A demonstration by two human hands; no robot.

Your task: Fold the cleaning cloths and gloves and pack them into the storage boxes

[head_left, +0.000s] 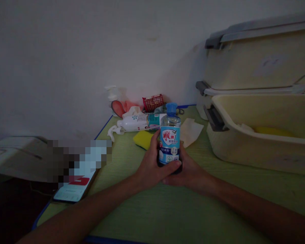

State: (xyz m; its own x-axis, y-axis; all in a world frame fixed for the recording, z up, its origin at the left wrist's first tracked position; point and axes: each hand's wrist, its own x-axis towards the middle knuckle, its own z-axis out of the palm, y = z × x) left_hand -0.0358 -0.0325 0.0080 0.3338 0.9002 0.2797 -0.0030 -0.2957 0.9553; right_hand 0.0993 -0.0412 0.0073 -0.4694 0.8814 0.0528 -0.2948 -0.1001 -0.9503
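Near the middle of the head view a clear dish soap bottle (169, 142) with a blue cap and a blue label is held upright. My left hand (151, 171) is closed around its left side, the thumb lying across the lower front. My right hand (191, 174) grips the right side and base from behind, its fingers mostly hidden by the bottle. A yellow sponge (142, 139) lies just behind my left hand. Beyond it a white spray bottle (136, 122) rests on its side, with a white trigger nozzle (114, 131) at its left end.
At the right stand cream plastic bins (244, 156), one holding something yellow. A pale cloth (191, 130), a red patterned packet (153, 102) and a coral-coloured brush or cloth (119, 108) lie toward the wall. A lit phone (69, 193) sits at the left edge of the green table (152, 217).
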